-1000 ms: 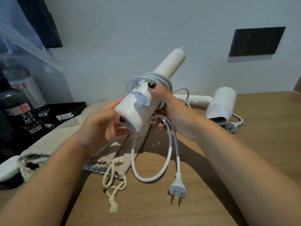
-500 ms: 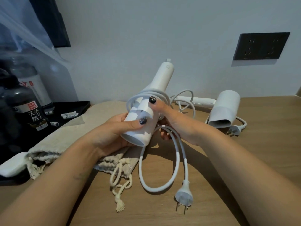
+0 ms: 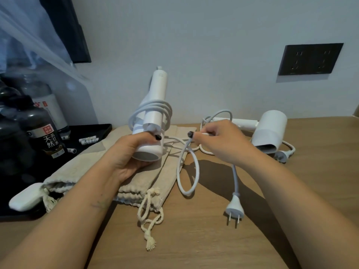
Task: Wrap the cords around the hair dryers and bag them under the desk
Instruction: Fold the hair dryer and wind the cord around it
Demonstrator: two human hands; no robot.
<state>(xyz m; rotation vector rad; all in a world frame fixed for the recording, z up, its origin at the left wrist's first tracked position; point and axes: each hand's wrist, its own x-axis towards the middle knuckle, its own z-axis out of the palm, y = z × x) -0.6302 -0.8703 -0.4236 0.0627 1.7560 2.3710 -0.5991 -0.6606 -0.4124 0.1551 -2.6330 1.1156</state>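
Head view: drawstring bags (image 3: 136,177) flat, contents unseen.

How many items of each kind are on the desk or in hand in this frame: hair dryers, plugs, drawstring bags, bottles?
Hair dryers: 2, one held, one lying on the desk
Plugs: 2, near, far
Drawstring bags: 2, upper, lower
Bottles: 2 clearly visible, front, rear
Total: 8

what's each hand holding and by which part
Left hand grips the white hair dryer by its barrel; right hand pinches its white cord mid-length.
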